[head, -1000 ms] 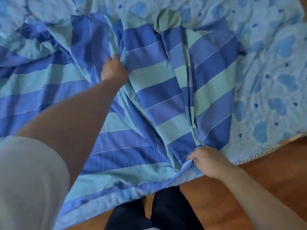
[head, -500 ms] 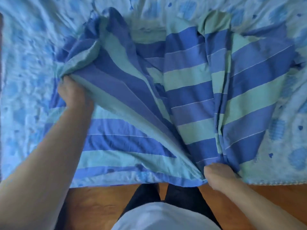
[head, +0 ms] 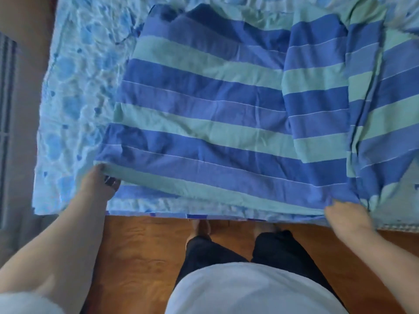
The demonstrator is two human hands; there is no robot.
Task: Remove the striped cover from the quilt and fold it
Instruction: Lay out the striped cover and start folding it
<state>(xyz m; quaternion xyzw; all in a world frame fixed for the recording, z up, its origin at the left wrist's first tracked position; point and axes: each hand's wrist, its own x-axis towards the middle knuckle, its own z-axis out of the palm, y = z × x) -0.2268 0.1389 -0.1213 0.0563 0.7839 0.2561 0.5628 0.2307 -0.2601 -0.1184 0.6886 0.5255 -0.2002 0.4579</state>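
Note:
The striped cover [head: 204, 114], in wide blue and teal bands, lies folded over itself on the bed, with more of it bunched at the right. My left hand [head: 99, 184] grips the near left corner of the top layer. At the bed's front edge my right hand [head: 347, 214] grips the near right corner of the same layer. The light blue patterned quilt [head: 74, 98] spreads under the cover and shows at the left and along the front edge.
A brown wooden floor [head: 140, 257] runs along the bed's front edge, where my legs in dark trousers [head: 215, 252] stand. At the far left, a grey slatted object [head: 6, 109] stands beside the bed.
My left hand has drawn a flap of the cover leftward and down to the near left, spreading it flat. The right hand has stayed at the near right corner.

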